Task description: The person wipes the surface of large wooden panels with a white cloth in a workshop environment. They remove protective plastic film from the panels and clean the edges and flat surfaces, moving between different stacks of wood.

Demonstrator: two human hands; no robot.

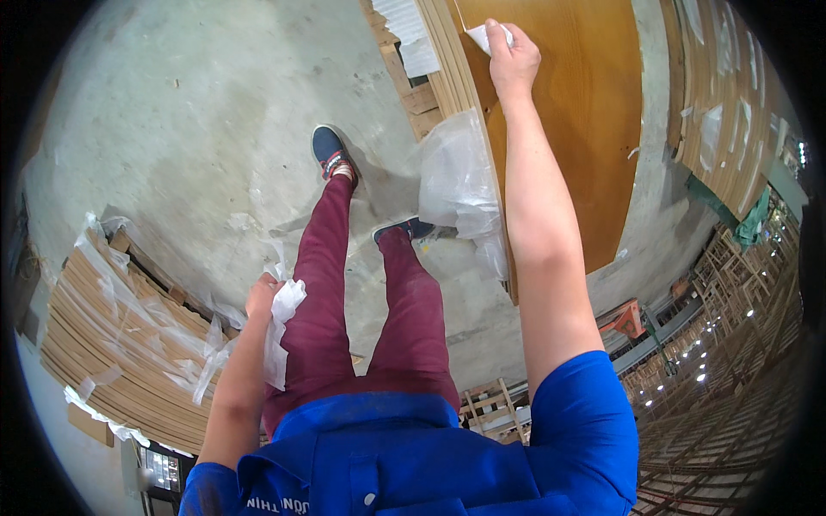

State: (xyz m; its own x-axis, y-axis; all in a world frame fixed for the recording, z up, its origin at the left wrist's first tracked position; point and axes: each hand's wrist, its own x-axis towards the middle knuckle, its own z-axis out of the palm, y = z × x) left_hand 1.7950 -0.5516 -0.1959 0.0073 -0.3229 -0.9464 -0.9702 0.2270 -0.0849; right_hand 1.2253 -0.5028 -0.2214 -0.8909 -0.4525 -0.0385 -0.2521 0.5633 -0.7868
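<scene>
My right hand [514, 62] reaches to the far right and is closed on a small folded white sheet [479, 38]; whether it is foam, paper or cloth I cannot tell. It is over a varnished brown wooden panel [572, 138], which lies on a stack of boards [449, 64]. Low at the left, beside my thigh, my left hand [261, 294] is closed around a crumpled strip of white packing foam [280, 322], which hangs down along my leg. A translucent sheet of packing foam [465, 168] drapes over the near end of the board stack.
At the left stands another stack of boards [112, 344] with torn plastic wrap. Further wrapped boards [731, 95] are at the right, with an orange pallet jack [628, 320] nearer. A wooden pallet [495, 411] lies behind me. My feet stand on the concrete floor [189, 129].
</scene>
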